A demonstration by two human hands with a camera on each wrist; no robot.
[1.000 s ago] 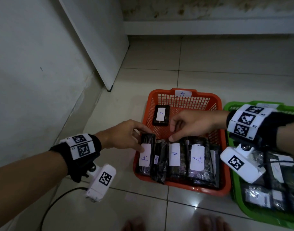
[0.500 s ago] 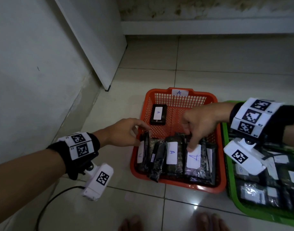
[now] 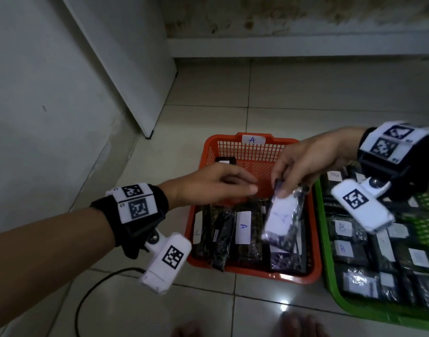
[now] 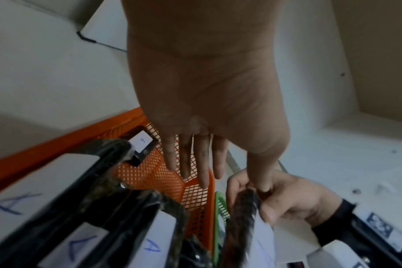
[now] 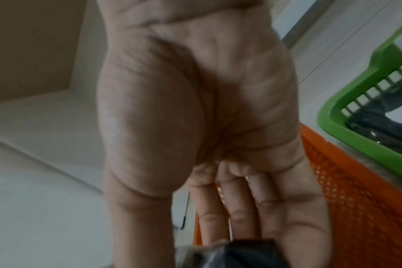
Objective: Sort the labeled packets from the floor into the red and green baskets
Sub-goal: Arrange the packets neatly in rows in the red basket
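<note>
Pinching the top edge of a dark packet [image 3: 282, 216] with a white label, the right hand [image 3: 313, 159] is holding it tilted above the red basket [image 3: 253, 273], over the row of A-labeled packets [image 3: 242, 229] standing along that basket's near side. The left hand [image 3: 208, 184] is hovering over the same basket with fingers straight and relaxed, holding nothing, its fingertips near the lifted packet. The green basket [image 3: 339, 302] is sitting just beside the red basket, packed with B-labeled packets [image 3: 344, 249].
</note>
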